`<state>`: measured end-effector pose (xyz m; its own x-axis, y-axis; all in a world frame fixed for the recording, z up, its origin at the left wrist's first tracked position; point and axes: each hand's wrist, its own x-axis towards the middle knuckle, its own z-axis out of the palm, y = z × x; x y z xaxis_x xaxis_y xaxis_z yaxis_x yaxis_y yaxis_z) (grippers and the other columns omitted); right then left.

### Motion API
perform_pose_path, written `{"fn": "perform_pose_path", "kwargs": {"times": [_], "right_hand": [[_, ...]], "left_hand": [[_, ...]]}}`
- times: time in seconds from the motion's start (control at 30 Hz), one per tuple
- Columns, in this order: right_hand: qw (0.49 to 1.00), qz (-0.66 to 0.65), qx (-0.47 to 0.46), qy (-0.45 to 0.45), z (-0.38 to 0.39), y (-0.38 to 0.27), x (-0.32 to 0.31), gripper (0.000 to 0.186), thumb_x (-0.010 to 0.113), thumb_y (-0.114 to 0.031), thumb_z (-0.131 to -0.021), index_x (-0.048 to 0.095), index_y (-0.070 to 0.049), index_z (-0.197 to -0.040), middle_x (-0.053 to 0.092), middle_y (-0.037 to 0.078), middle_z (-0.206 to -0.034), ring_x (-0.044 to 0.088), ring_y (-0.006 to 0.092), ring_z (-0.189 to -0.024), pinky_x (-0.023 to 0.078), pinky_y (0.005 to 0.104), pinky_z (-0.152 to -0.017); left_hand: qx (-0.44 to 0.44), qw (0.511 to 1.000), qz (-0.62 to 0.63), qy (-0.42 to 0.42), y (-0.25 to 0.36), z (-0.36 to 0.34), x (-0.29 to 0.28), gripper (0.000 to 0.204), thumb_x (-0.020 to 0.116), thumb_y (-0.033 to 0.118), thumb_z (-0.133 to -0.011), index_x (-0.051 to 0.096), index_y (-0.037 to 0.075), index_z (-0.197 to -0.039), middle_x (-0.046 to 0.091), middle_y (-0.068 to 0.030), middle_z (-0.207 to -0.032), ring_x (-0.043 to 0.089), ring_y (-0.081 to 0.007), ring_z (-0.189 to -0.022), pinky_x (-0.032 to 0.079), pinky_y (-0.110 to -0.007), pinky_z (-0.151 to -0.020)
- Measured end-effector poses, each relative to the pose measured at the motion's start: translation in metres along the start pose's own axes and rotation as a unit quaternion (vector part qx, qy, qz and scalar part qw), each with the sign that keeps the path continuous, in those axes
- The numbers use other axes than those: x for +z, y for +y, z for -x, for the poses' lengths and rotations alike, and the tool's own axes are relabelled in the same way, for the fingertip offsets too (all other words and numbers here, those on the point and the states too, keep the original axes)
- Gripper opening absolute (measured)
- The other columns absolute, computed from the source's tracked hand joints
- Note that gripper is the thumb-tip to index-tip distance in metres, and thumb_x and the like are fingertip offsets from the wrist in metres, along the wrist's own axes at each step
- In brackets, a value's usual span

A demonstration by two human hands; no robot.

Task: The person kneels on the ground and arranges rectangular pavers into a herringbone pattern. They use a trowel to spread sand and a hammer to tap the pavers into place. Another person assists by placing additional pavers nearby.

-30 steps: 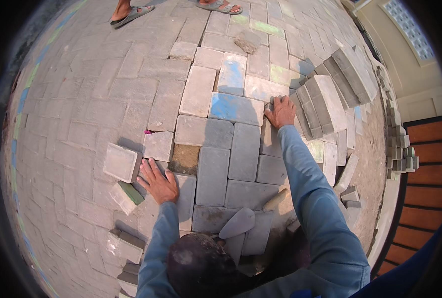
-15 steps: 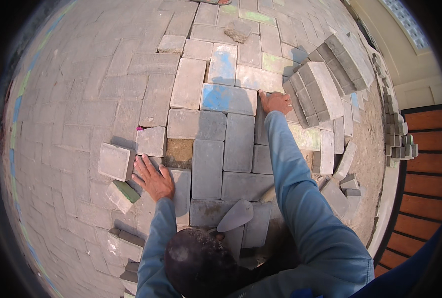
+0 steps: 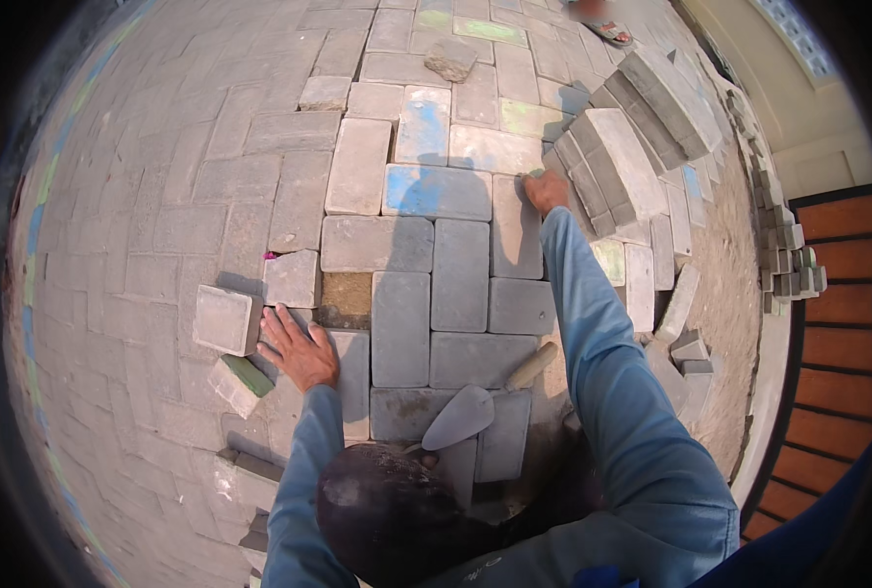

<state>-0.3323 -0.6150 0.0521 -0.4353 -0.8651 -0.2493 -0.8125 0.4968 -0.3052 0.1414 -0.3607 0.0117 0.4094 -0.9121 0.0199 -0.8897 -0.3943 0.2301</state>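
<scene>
Across the whole view, paved ground (image 3: 161,157) spreads out beneath you, most of it laid with grey blocks. Well over to your right stands a slatted panel (image 3: 843,294) in orange-brown and black. Nearer to you, 2 rows of grey blocks (image 3: 632,162) stand on the paving, and a smaller pile (image 3: 792,260) lies beside the panel.

The grey paver (image 3: 514,235) at your right hand (image 3: 548,189) sits in the laid pattern, its long side running away from you, just beside the right end of a blue-stained paver (image 3: 438,191). Your right hand is at its upper right edge, between it and the nearer row, with fingers curled; you cannot tell from here whether they grip anything.

A trowel (image 3: 460,416) lies on the pavers between your forearms, its pale blade toward your left and its handle toward your right. Your left hand (image 3: 303,351) rests flat on the paving, fingers spread and holding nothing, just beside a loose short block (image 3: 225,319) and near a sandy gap (image 3: 346,299). Farther ahead sits a rough stone (image 3: 450,60). Smallest is a pink scrap (image 3: 270,256) beyond your left hand.
</scene>
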Motion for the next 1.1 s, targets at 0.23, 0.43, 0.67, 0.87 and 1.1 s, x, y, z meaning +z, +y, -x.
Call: {"fn": "perform_pose_path", "kwargs": {"times": [0.23, 0.43, 0.67, 0.87, 1.1], "right_hand": [[0.987, 0.138, -0.034, -0.073, 0.157, -0.026, 0.030, 0.105, 0.071, -0.056, -0.085, 0.024, 0.002, -0.158, 0.034, 0.038, -0.149, 0.054, 0.0551, -0.125, 0.046, 0.0540, -0.106], [0.994, 0.075, -0.005, -0.080, 0.161, -0.024, 0.038, 0.116, 0.076, -0.056, -0.082, 0.014, 0.000, -0.162, 0.027, 0.039, -0.152, 0.046, 0.0590, -0.132, 0.045, 0.0555, -0.109], [0.996, 0.053, -0.030, -0.068, 0.152, -0.019, 0.035, 0.120, 0.082, -0.051, -0.077, 0.016, 0.002, -0.161, 0.026, 0.043, -0.149, 0.051, 0.0605, -0.127, 0.047, 0.0546, -0.108], [0.994, 0.028, -0.001, -0.103, 0.134, -0.033, 0.016, 0.124, 0.085, -0.048, -0.073, 0.016, 0.008, -0.159, 0.021, 0.045, -0.153, 0.052, 0.0613, -0.126, 0.049, 0.0525, -0.108], [0.981, 0.103, -0.067, -0.153, 0.135, -0.018, 0.026, 0.119, 0.080, -0.056, -0.083, 0.014, 0.003, -0.161, 0.011, 0.048, -0.157, 0.046, 0.0628, -0.133, 0.043, 0.0524, -0.114]], "left_hand": [[-0.008, 1.000, -0.021, 0.010, -0.020, -0.001, -0.008, 0.071, 0.047, 0.032, -0.100, 0.026, 0.007, -0.163, 0.022, -0.0151, -0.170, 0.015, -0.0339, -0.159, 0.006, -0.059, -0.126], [-0.011, 1.000, 0.002, 0.004, -0.018, 0.000, -0.007, 0.071, 0.048, 0.032, -0.099, 0.028, 0.006, -0.162, 0.021, -0.0153, -0.171, 0.014, -0.0330, -0.159, 0.005, -0.060, -0.126], [0.001, 1.000, 0.001, 0.013, -0.020, -0.001, -0.006, 0.071, 0.048, 0.034, -0.100, 0.027, 0.007, -0.163, 0.020, -0.0157, -0.171, 0.014, -0.0329, -0.159, 0.004, -0.061, -0.126], [0.001, 1.000, -0.014, 0.023, -0.022, -0.002, -0.001, 0.071, 0.047, 0.033, -0.100, 0.027, 0.007, -0.163, 0.020, -0.0161, -0.171, 0.015, -0.0327, -0.159, 0.005, -0.062, -0.126], [-0.021, 0.998, -0.055, -0.006, -0.018, -0.001, -0.007, 0.071, 0.045, 0.033, -0.101, 0.024, 0.006, -0.163, 0.018, -0.0157, -0.171, 0.013, -0.0335, -0.159, 0.006, -0.061, -0.126]]}}
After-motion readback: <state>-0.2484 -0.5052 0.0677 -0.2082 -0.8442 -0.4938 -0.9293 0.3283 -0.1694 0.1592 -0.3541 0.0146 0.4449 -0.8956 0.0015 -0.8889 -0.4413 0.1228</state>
